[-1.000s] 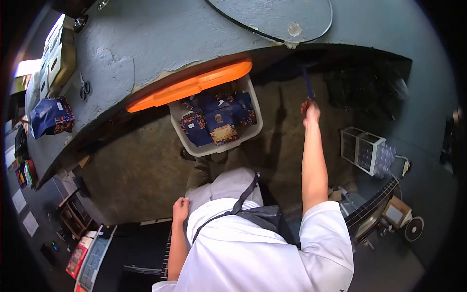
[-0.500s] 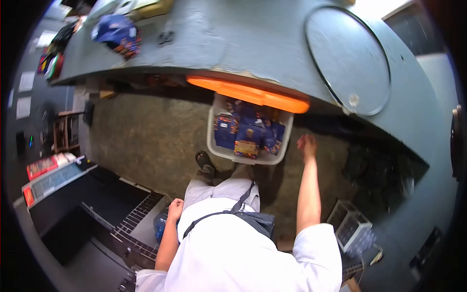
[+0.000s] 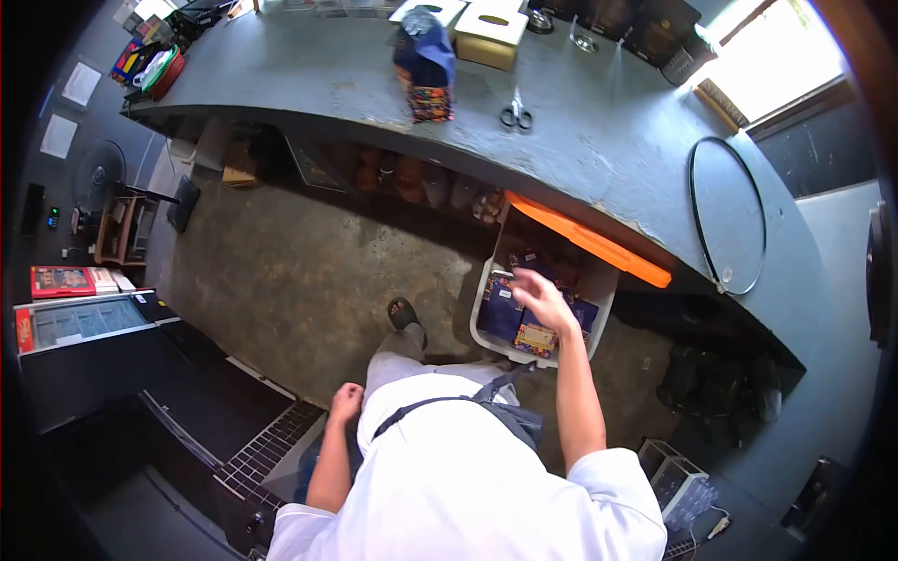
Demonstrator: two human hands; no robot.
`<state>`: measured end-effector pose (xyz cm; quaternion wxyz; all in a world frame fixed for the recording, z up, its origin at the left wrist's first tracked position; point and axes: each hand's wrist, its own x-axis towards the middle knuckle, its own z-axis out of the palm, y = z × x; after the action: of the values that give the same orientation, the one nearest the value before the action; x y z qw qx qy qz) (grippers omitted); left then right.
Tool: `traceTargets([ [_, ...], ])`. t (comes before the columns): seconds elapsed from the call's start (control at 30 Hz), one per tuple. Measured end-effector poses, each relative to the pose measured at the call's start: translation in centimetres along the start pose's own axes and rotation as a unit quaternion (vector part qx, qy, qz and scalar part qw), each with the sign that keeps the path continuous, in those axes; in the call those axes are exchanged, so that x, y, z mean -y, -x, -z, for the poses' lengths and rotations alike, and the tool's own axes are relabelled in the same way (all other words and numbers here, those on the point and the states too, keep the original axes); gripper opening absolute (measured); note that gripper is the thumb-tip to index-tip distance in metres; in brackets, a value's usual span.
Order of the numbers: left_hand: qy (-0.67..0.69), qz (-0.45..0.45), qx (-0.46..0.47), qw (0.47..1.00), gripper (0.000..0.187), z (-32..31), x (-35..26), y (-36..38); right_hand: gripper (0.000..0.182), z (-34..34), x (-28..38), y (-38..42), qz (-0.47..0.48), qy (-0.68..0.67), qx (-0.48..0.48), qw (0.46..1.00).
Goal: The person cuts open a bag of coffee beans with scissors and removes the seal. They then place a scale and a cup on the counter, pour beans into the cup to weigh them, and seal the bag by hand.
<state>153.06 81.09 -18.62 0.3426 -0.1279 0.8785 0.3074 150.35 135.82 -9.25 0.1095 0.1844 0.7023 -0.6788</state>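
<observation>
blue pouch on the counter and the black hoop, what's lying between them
In the head view, scissors lie between the blue pouch and the black hoop.

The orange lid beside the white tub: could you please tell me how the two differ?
The lid is orange; the tub is whitish. The lid shows nearly edge-on; the tub's open top faces up. The tub holds blue packets; the lid bears none. Both are beside the counter.

Free floor (image 3: 299, 257) left of the bin (image 3: 498, 347), orange lid (image 3: 589, 239) beyond it
</observation>
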Motion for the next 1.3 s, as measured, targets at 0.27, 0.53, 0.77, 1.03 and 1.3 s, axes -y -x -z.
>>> traceTargets([
  [0.27,0.123,0.004,-0.033,0.992,0.02,12.6,0.4,-8.2,0.047,-9.5,19.6,-7.7,0.15,0.023,-0.001,0.988],
  [0.53,0.142,-0.31,-0.01,0.94,0.056,16.9,-23.2,-13.5,0.032,-8.9,31.0,-10.5,0.294,0.134,-0.222,0.92],
  [0.77,0.104,-0.554,0.002,0.826,0.101,17.2,-45.2,-14.0,0.051,-8.4,38.6,-18.8,0.301,0.437,-0.286,0.798],
  [1.03,0.162,-0.638,-0.133,0.741,0.134,12.5,-59.7,-20.0,0.034,-8.3,37.7,-24.7,0.154,0.602,-0.254,0.741],
  [1.3,0.214,-0.678,-0.057,0.701,0.127,12.2,-62.2,-23.6,0.014,-8.1,39.0,-23.9,0.158,0.506,-0.208,0.822],
])
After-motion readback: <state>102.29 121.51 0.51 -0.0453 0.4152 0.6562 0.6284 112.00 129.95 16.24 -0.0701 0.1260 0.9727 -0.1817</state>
